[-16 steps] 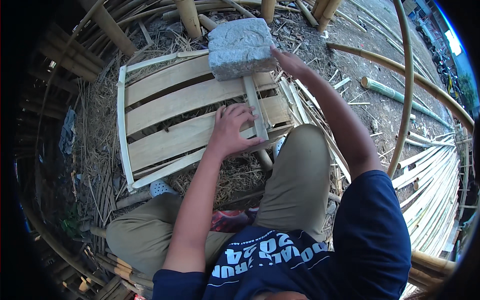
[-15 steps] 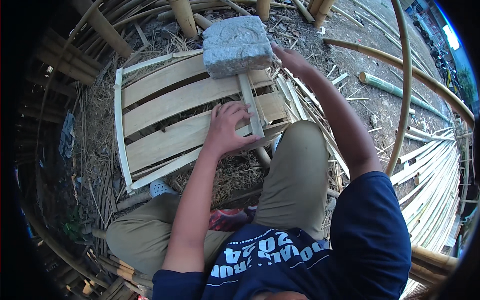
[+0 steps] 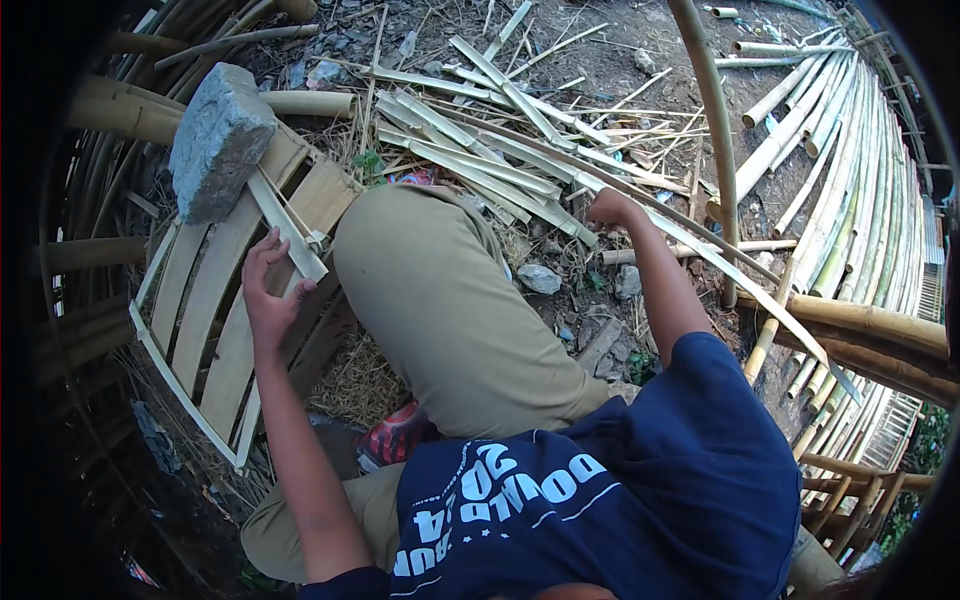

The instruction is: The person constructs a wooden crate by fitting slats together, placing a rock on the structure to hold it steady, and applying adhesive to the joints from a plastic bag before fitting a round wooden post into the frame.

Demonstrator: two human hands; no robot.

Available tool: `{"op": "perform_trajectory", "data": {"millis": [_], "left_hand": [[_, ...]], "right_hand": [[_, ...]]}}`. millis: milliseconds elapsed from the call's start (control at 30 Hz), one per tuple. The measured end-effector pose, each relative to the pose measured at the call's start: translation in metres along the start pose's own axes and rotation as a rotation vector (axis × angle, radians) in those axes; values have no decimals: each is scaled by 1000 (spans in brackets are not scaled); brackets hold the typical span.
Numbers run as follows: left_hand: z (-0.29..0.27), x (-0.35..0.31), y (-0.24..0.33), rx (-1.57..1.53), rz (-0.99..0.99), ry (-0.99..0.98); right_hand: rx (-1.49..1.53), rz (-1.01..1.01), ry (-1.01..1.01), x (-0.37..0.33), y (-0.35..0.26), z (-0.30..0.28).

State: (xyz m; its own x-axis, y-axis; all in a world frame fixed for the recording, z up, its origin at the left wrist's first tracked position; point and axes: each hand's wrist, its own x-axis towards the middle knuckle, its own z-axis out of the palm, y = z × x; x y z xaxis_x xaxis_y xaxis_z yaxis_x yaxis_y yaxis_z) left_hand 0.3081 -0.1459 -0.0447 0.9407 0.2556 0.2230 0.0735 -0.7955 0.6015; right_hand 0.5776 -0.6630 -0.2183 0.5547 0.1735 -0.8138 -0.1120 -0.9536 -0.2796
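A panel of flat bamboo slats (image 3: 213, 300), edged with thin pale strips, lies on the ground at the left. A rough grey stone block (image 3: 218, 140) weighs down its far end. One short bamboo crosspiece (image 3: 283, 222) runs out from under the stone across the slats. My left hand (image 3: 270, 300) rests at that crosspiece, fingers spread and thumb apart. Out to the right, my right hand (image 3: 615, 208) is closed on a long split bamboo strip (image 3: 745, 275) by the loose pile; its fingers are partly hidden.
Loose split bamboo strips (image 3: 480, 165) lie beyond my bent knee (image 3: 430, 270). Long bamboo poles (image 3: 850, 200) are laid out at the right. An upright bamboo pole (image 3: 708, 110) stands near my right arm. Small stones (image 3: 540, 279) dot the ground.
My view has turned to the right. My right hand has left the stone's side and reached over to the bamboo strips. My left hand stays by the crosspiece.
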Motion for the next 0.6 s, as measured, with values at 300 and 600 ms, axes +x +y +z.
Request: {"op": "perform_trajectory", "data": {"millis": [300, 600], "left_hand": [[-2, 2, 3, 10, -15, -57], [-3, 2, -6, 44, 28, -54]], "right_hand": [[-158, 20, 152, 15, 64, 212], [-323, 2, 1062, 11, 98, 193]]}}
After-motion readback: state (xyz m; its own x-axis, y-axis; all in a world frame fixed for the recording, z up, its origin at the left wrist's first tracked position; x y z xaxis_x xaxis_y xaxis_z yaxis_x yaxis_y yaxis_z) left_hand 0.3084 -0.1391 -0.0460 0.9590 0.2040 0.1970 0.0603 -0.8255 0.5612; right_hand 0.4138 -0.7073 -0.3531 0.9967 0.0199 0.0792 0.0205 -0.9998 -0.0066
